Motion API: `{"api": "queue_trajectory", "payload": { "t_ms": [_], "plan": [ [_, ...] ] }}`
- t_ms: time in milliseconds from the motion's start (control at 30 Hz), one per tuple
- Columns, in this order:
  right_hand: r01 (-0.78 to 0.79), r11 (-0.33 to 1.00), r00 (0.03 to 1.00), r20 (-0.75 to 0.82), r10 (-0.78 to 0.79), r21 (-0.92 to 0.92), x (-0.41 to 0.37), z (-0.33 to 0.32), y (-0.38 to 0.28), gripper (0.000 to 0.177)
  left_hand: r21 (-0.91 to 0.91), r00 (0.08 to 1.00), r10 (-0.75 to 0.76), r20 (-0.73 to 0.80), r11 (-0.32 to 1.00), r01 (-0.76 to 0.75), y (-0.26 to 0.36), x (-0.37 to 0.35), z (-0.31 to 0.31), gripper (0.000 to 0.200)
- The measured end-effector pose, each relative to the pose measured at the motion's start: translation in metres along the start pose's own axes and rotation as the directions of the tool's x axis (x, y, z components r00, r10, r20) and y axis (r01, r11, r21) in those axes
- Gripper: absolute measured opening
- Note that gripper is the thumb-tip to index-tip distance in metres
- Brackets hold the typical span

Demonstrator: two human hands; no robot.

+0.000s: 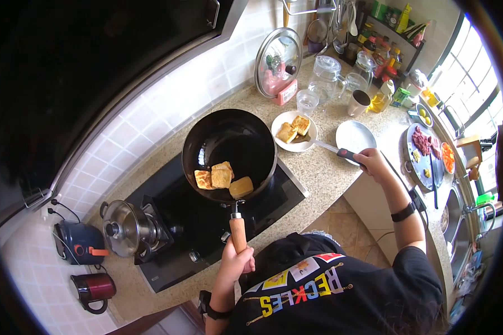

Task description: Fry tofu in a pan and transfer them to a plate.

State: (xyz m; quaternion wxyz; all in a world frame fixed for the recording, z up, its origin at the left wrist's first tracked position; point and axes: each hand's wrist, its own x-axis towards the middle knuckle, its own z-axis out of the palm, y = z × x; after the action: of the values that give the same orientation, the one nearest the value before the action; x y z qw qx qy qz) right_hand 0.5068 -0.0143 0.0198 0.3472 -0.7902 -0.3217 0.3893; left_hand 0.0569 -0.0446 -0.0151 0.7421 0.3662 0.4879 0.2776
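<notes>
Two-handed: gripping a wok (235, 139) by its wooden handle (238, 235) with the left hand (238, 262), a spatula (327, 146) with the right hand (371, 164), at a plate (288, 116) of browned pieces (301, 125).

1 black round wok (235, 139) | in it: at least 3 golden-brown square slabs (241, 187) | right of it: 2 white round dishes (356, 135), one bears 2 slabs

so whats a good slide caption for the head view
Left grip on the wooden handle of a wok, right grip on a spatula at a plate of browned slabs.
</notes>
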Motion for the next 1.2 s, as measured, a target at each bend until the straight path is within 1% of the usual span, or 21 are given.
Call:
{"api": "queue_trajectory", "payload": {
  "t_ms": [33,67,133,167,200,333,400,467,533,567,667,733,800,867,933,967,1000,1067,1100,1133,1200],
  "plan": [
    [0.078,0.995,0.997,-0.009,-0.079,-0.068,0.008,0.0,0.0,0.026,0.002,1.0,0.001,0.001,1.0,-0.001,0.0,0.0,0.0,0.037],
    [0.077,0.995,0.997,-0.011,-0.078,-0.067,0.013,-0.004,-0.003,0.026,-0.006,1.0,-0.007,0.001,1.0,0.007,0.0,0.0,0.0,0.037],
    [0.219,0.944,0.972,-0.028,-0.233,-0.248,0.02,-0.01,-0.012,0.026,-0.009,1.0,-0.017,0.005,1.0,0.017,0.002,-0.001,0.002,0.036],
    [0.229,0.942,0.968,-0.041,-0.246,-0.244,0.014,-0.011,-0.026,0.027,0.003,1.0,-0.025,-0.002,1.0,0.025,0.005,-0.003,0.004,0.034],
    [0.211,0.915,0.971,-0.037,-0.238,-0.343,0.017,-0.016,-0.034,0.026,0.018,0.999,-0.032,-0.01,0.999,0.032,0.006,-0.004,0.005,0.031],
    [0.211,0.868,0.969,-0.02,-0.246,-0.45,0.013,-0.029,-0.064,0.026,0.013,1.0,-0.019,0.003,1.0,0.019,0.009,-0.005,0.007,0.031],
    [0.3,0.793,0.93,-0.023,-0.367,-0.53,0.006,-0.032,-0.077,0.026,0.021,1.0,-0.026,0.008,0.999,0.026,0.009,-0.004,0.006,0.031],
    [0.307,0.755,0.914,-0.041,-0.403,-0.579,0.004,-0.038,-0.081,0.026,0.028,0.999,-0.037,0.01,0.999,0.037,0.006,-0.004,0.003,0.031],
    [0.328,0.657,0.85,-0.091,-0.519,-0.678,-0.002,-0.041,-0.083,0.024,0.033,0.999,-0.034,0.02,0.999,0.034,0.004,-0.003,0.002,0.03],
    [0.344,0.638,0.814,-0.12,-0.569,-0.689,-0.002,-0.042,-0.076,0.024,0.03,0.999,-0.035,0.023,0.999,0.035,0.005,-0.003,0.002,0.03],
    [0.286,0.638,0.836,-0.139,-0.531,-0.715,-0.016,-0.052,-0.085,0.023,0.027,0.999,-0.036,0.013,0.999,0.035,0.006,-0.003,0.004,0.029],
    [0.323,0.647,0.817,-0.141,-0.559,-0.69,-0.016,-0.063,-0.078,0.023,0.035,1.0,-0.019,0.01,0.999,0.019,0.004,-0.002,0.003,0.028],
    [0.234,0.809,0.907,-0.18,-0.382,-0.539,-0.021,-0.073,-0.081,0.022,0.039,0.999,-0.019,0.026,0.999,0.018,0.004,0.0,0.001,0.029],
    [0.275,0.803,0.888,-0.18,-0.423,-0.529,-0.013,-0.093,-0.067,0.023,0.026,1.0,-0.016,0.014,1.0,0.015,0.004,-0.003,0.002,0.029],
    [0.304,0.903,0.909,-0.191,-0.37,-0.304,-0.022,-0.099,-0.067,0.024,0.045,0.999,-0.049,0.012,0.998,0.048,0.009,-0.004,0.004,0.03],
    [0.334,0.924,0.911,-0.186,-0.368,-0.188,-0.027,-0.1,-0.069,0.023,0.068,0.998,-0.056,0.017,0.996,0.055,0.011,-0.004,0.004,0.042],
    [0.321,0.936,0.918,-0.195,-0.344,-0.142,-0.034,-0.098,-0.076,0.022,0.059,0.998,-0.055,-0.003,0.997,0.055,0.011,-0.005,0.005,0.042],
    [0.354,0.935,0.921,-0.16,-0.354,-0.034,-0.05,-0.084,-0.093,0.02,0.069,0.999,-0.035,0.002,0.997,0.034,0.013,-0.006,0.006,0.032],
    [0.362,0.932,0.925,-0.115,-0.363,-0.034,-0.055,-0.077,-0.101,0.023,0.071,0.998,-0.055,0.025,0.996,0.053,0.012,-0.005,0.003,0.042],
    [0.364,0.931,0.924,-0.109,-0.366,-0.033,-0.057,-0.065,-0.108,0.023,0.069,0.998,-0.054,0.019,0.996,0.052,0.011,-0.005,0.003,0.042],
    [0.43,0.899,0.9,-0.04,-0.434,-0.087,-0.057,-0.036,-0.125,0.023,0.059,1.0,-0.024,0.011,0.998,0.023,0.007,-0.004,0.003,0.033]
  ]
}}
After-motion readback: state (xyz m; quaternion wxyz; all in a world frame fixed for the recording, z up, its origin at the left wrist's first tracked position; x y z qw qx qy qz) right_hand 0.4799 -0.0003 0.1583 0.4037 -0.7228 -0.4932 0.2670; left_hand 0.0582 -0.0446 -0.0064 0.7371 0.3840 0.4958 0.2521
